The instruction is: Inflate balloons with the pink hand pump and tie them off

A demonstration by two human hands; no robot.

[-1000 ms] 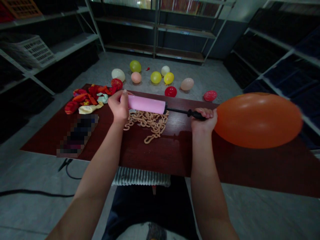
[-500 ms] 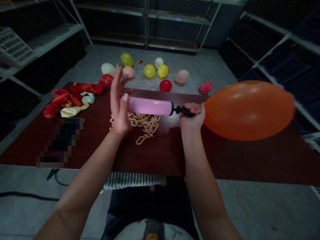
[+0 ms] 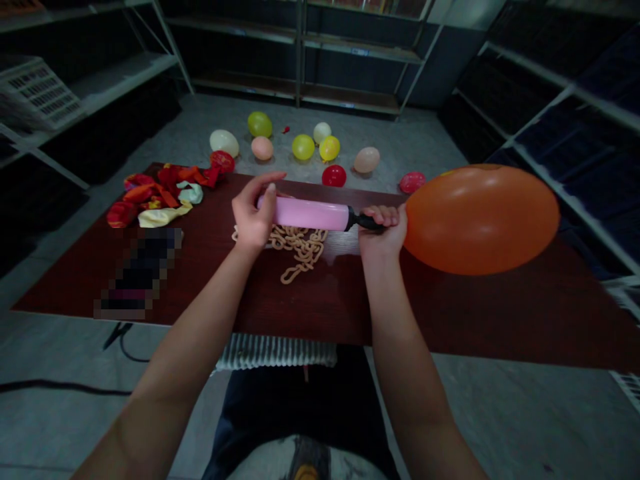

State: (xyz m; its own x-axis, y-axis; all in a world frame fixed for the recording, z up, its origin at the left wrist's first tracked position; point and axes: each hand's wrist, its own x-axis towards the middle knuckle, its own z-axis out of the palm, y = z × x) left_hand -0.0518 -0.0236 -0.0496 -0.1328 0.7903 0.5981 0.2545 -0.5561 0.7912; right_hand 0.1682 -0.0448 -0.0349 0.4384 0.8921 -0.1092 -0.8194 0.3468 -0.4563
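Pump: pink hand pump [image 3: 313,213], held level above dark-red table [image 3: 300,310]
Balloon: orange balloon [image 3: 480,220], inflated, at pump's nozzle end
R hand [image 3: 383,230]: clamped on black nozzle
L hand [image 3: 255,217]: on barrel end, fingers apart
Nearby: tan chain [image 3: 300,250] under pump, deflated balloons [image 3: 150,203] further left

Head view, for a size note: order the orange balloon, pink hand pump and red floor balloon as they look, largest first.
1. Orange balloon
2. Pink hand pump
3. Red balloon on the floor

The floor balloon lies farther from the camera, so its true size is unsure.
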